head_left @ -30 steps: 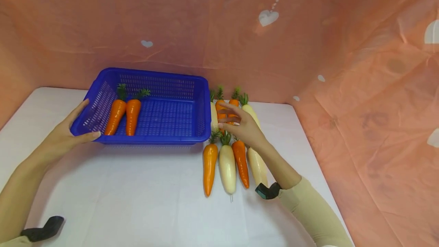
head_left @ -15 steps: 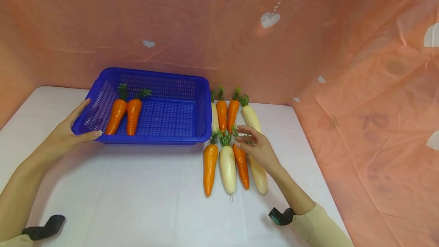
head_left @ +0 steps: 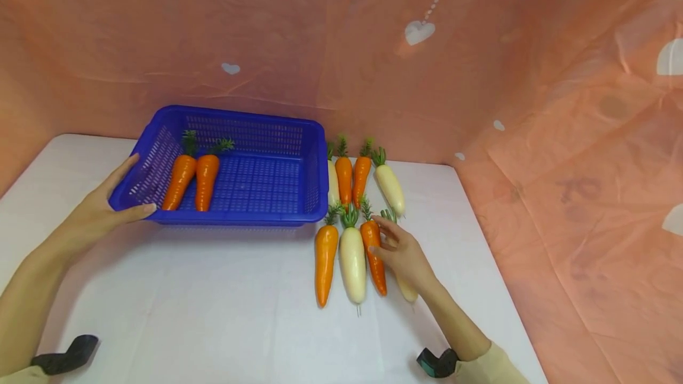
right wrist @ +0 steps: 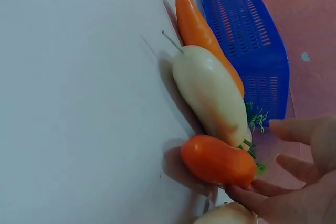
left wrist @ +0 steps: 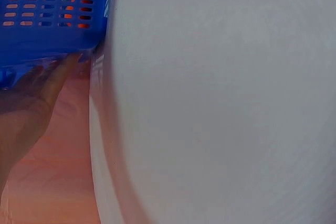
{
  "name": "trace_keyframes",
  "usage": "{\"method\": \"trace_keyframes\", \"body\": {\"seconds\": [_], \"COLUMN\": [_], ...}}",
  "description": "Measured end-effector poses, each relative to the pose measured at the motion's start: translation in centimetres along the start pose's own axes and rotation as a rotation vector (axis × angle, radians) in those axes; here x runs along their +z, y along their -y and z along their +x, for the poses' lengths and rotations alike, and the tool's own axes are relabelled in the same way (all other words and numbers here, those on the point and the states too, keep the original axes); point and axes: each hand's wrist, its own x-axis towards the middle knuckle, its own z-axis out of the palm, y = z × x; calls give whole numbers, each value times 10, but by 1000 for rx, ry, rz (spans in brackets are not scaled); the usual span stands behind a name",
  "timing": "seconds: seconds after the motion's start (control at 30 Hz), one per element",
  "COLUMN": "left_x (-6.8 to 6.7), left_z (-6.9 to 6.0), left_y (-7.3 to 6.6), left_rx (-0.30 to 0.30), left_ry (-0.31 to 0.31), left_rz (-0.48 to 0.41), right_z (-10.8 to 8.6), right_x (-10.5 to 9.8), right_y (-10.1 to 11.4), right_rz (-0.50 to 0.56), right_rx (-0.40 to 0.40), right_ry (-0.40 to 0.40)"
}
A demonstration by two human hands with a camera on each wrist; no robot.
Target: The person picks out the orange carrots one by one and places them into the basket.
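At its left corner, my left hand [head_left: 98,212] grips the blue basket [head_left: 240,217], thumb on the near rim; the left wrist view shows the same hand [left wrist: 26,114] against the basket [left wrist: 47,40]. Two orange carrots [head_left: 179,185] lie in its left part. My right hand [head_left: 408,259] hovers at the right side of an orange carrot [head_left: 376,262] in the near row, partly covering a white radish [head_left: 407,290]. In the right wrist view that hand [right wrist: 304,187] has spread fingers, the thumb close by the carrot [right wrist: 218,161]; contact is unclear.
Left in the near row lie a yellow-orange carrot [head_left: 326,265] and a white radish [head_left: 353,265]. Behind them are two orange carrots [head_left: 344,179], a white radish [head_left: 391,189] and another partly hidden by the basket. A pinkish cloth [head_left: 363,76] hangs behind the white table [head_left: 213,313].
My right hand has moved from above the far row back to the near row, uncovering the far carrots and radish. The left hand and basket have stayed in place.
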Motion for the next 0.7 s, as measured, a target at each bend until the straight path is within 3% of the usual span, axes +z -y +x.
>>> {"method": "trace_keyframes", "body": {"seconds": [0.13,0.4,0.7], "left_x": [-1,2,1], "left_z": [1,-1,-1], "left_y": [0,1,-1], "left_rx": [14,24,19], "left_ry": [-9,-17,-10], "left_rz": [-1,-25,-36], "right_z": [1,9,19], "right_x": [4,11,10], "right_y": [1,2,0], "right_rz": [-70,-407,-417], "right_rx": [7,-21,59], "right_ry": [-17,9,1]}}
